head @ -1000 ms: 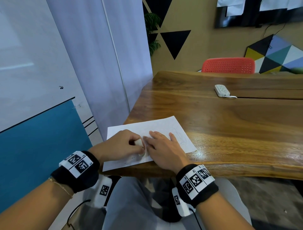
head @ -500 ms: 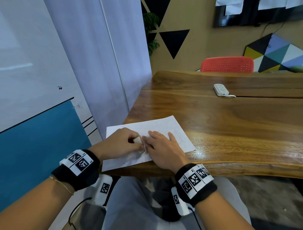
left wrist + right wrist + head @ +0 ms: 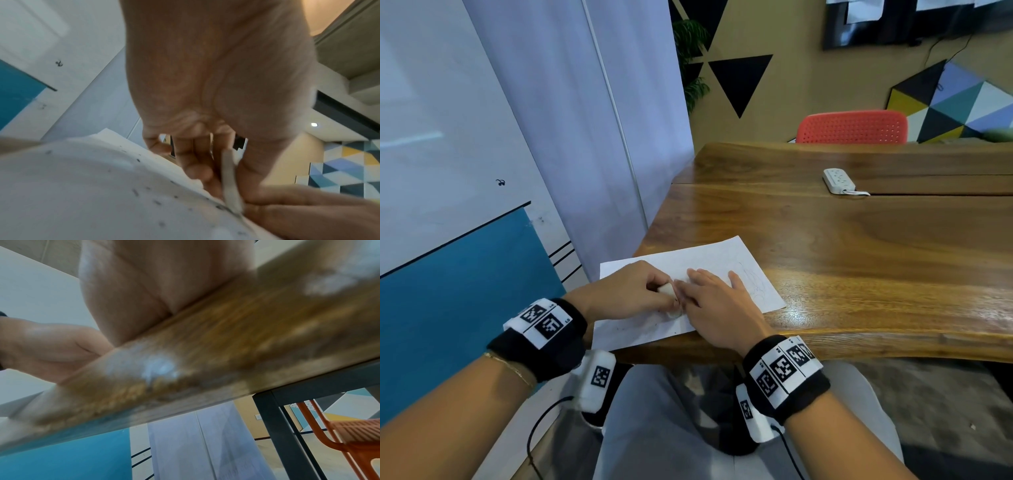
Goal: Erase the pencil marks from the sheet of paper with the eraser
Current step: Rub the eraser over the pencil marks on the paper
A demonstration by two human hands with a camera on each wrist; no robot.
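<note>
light: I see an even, bright room | glare: pale sheen on the table (image 3: 859, 274) near its front edge | ceiling lamp (image 3: 314, 124) glows in my left wrist view | blur: both wrist views soft, table edge (image 3: 205, 369) smeared | edges: head view bows at the borders

Left hand (image 3: 631, 294), fingers curled, thumb and fingertips pinching a small white eraser (image 3: 667, 290), its lower end down on the sheet. Right hand (image 3: 717, 303) just right of it, flat, palm down, fingers straight and together, thumb spread right. Black marker-tagged bands on both wrists.
</note>
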